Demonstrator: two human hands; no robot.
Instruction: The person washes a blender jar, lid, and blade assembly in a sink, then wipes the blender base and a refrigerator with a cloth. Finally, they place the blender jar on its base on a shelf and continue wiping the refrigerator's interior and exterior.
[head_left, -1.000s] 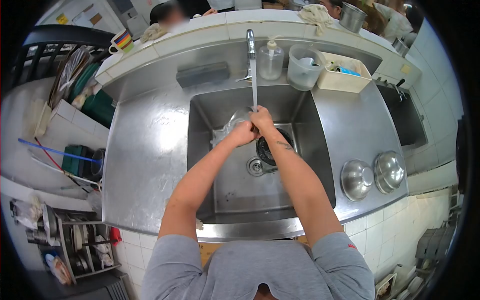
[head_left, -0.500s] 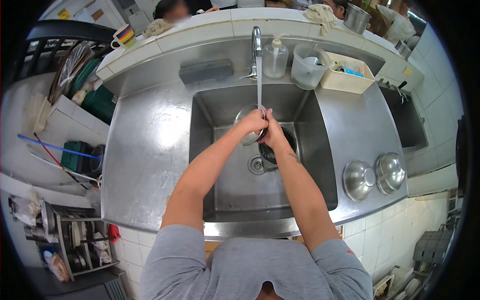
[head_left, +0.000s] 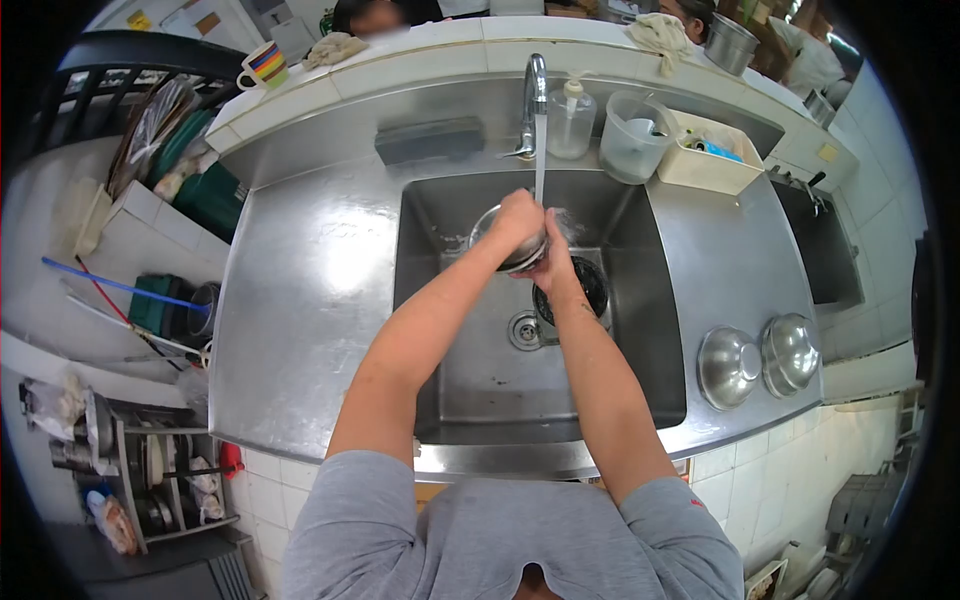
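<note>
Under the running tap (head_left: 537,85), both hands are on a shiny metal bowl (head_left: 484,232) above the sink (head_left: 480,395). My left hand (head_left: 519,214) is closed at the bowl's upper side, close to the water stream. My right hand (head_left: 554,257) grips the bowl's right edge from below, its thumb pointing up. The fingers behind and inside the bowl are partly hidden. Water splashes off just right of the hands. Below my right forearm, a round black basket-like thing (head_left: 597,286) sits in the sink beside the drain (head_left: 525,330).
Two metal bowls (head_left: 729,368) lie upside down on the right counter. Behind the sink stand a pump bottle (head_left: 572,125), a clear plastic tub (head_left: 632,150) and a cream bin (head_left: 705,172). A striped mug (head_left: 266,67) is on the tiled ledge, with people beyond it.
The bowl has turned in my hands, and my left hand has moved up its side. Water now sprays to the right. The whole view has shifted slightly.
</note>
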